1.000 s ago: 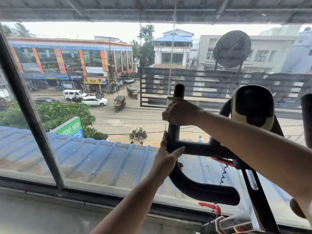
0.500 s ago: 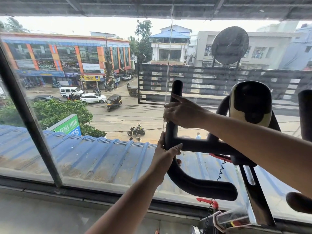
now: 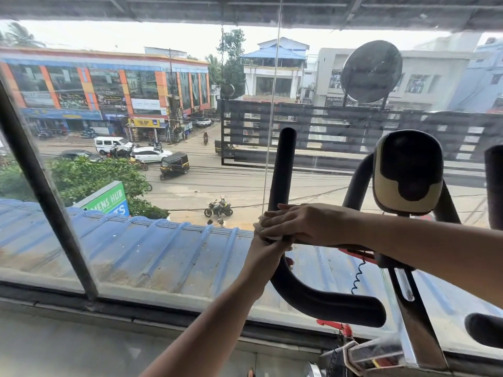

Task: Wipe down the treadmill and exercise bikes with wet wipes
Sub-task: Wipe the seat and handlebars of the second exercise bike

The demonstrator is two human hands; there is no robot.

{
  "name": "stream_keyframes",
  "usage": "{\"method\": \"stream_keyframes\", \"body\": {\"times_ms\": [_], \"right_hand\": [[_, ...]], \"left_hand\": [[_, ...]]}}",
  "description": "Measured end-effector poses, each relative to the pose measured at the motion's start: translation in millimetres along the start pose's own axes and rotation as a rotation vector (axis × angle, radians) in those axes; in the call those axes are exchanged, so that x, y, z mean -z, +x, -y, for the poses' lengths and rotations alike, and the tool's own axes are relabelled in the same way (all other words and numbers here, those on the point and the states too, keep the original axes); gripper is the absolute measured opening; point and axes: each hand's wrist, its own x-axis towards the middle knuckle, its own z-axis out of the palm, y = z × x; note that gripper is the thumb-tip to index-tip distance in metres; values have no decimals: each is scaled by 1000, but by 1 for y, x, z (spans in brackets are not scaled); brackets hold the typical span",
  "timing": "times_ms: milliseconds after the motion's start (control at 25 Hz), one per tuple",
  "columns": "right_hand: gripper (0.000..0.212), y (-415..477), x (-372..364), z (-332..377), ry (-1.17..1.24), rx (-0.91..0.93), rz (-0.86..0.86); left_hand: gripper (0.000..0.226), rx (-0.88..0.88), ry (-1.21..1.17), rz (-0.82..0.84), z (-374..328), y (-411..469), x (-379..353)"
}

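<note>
Bike bar (image 3: 283,164): my right hand (image 3: 299,224) lies across it, fingers straight and together, pressing a wipe (image 3: 273,237); left hand (image 3: 268,253) grips it just below, forearm raised

Handlebar (image 3: 281,164): black all over. Console (image 3: 408,170): cream shell with a black patch in its face. Wipe (image 3: 273,237): white, only a sliver showing. Coiled cable (image 3: 357,276): dark blue. Lever (image 3: 334,324): red. Window frame (image 3: 46,191): dark grey.

Outside:
- ribbed roof (image 3: 149,254) blue with brown rusty streaks
- sign (image 3: 109,200) green over blue, white letters
- building (image 3: 103,85) orange and blue bands
- auto-rickshaw (image 3: 174,165) black with yellow trim
- car (image 3: 151,154) white
</note>
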Motion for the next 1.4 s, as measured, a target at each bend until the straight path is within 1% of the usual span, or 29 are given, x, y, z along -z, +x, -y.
{"method": "stream_keyframes", "body": {"times_ms": [120,280,360,440,520,560,600,640,680,720,760,800,880,920,960,1040,1080,1160,1200,1240,1320,1360,1400], "right_hand": [[43,-5,15,-31,-193,-63,2],[43,11,16,-50,-584,-91,-194],[41,19,16,-58,-710,-189,-266],[39,32,29,-66,-811,-317,-299],[34,43,48,-68,-811,-422,-303],[34,44,49,-66,-806,-392,-327],[38,43,45,-63,-827,-290,-342],[43,40,36,-57,-839,-151,-323],[45,34,24,-49,-812,-21,-262],[45,27,13,-41,-767,65,-215],[45,22,5,-38,-732,90,-196],[44,17,3,-39,-720,69,-212],[46,15,12,-52,-726,-51,-283],[47,17,19,-62,-719,-152,-337],[47,20,27,-71,-664,-267,-375],[50,33,42,-80,-427,-493,-397],[46,41,45,-81,-309,-548,-416],[30,56,48,-78,-240,-572,-517],[24,62,50,-78,-204,-585,-559],[23,66,54,-78,-162,-640,-586],[28,75,63,-83,-87,-856,-621],[33,79,66,-90,-5,-992,-641],[38,83,69,-93,136,-1125,-688]], "left_hand": [[45,13,-37,-6,1,1,0],[63,40,-28,-19,1,1,-1],[75,46,-14,-18,1,1,-1],[77,47,8,-25,1,2,-1],[77,56,7,-28,1,2,-2],[76,57,2,-29,1,1,-2],[74,58,-6,-29,1,0,-2],[71,57,-12,-28,2,-1,-2],[68,52,-15,-28,3,0,-2],[65,44,-13,-28,4,0,-1],[64,36,-12,-29,5,1,-1],[65,32,-12,-32,5,2,-1],[72,35,-13,-37,6,3,-1],[75,35,-7,-38,7,4,-2],[76,29,3,-38,7,4,-2],[77,22,27,-32,8,4,-1],[77,24,38,-28,8,4,-1],[77,36,52,-24,8,3,-1],[77,38,53,-23,8,3,0],[77,38,57,-25,8,4,0],[77,30,65,-23,7,5,1],[77,24,65,-15,6,5,1],[77,19,62,-7,6,5,1]]}}
